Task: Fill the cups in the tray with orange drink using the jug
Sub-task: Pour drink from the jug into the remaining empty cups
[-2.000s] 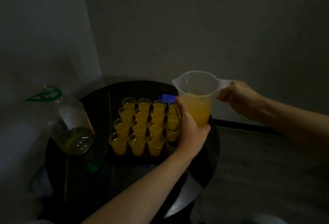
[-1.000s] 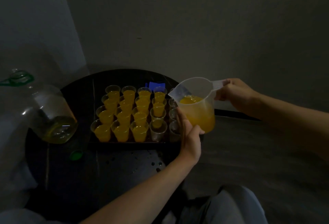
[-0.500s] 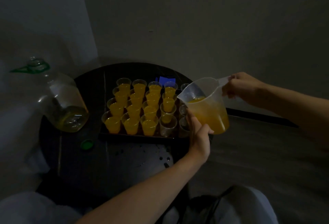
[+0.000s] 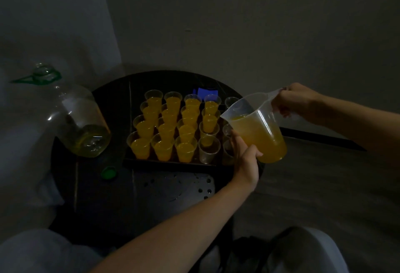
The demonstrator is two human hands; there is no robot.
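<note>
A clear plastic jug [image 4: 258, 128], about half full of orange drink, is tilted with its spout toward the cups. My right hand [image 4: 295, 101] grips its handle. My left hand [image 4: 245, 161] cups the jug's lower side from below. The dark tray [image 4: 168, 163] holds several small clear cups; most are full of orange drink [image 4: 163, 130]. The front cup of the fourth column [image 4: 208, 150] looks nearly empty. Cups in the rightmost column [image 4: 231, 102] are partly hidden behind the jug and my left hand.
The tray sits on a round dark table [image 4: 104, 186] in a dim corner. A large clear bottle [image 4: 80, 121] with a little yellowish liquid and a green neck ring stands at left. Its green cap [image 4: 108, 173] lies on the table. A blue object [image 4: 205, 91] lies behind the cups.
The jug has tipped further toward the cups and the drink has reached its spout. Both hands stay on the jug.
</note>
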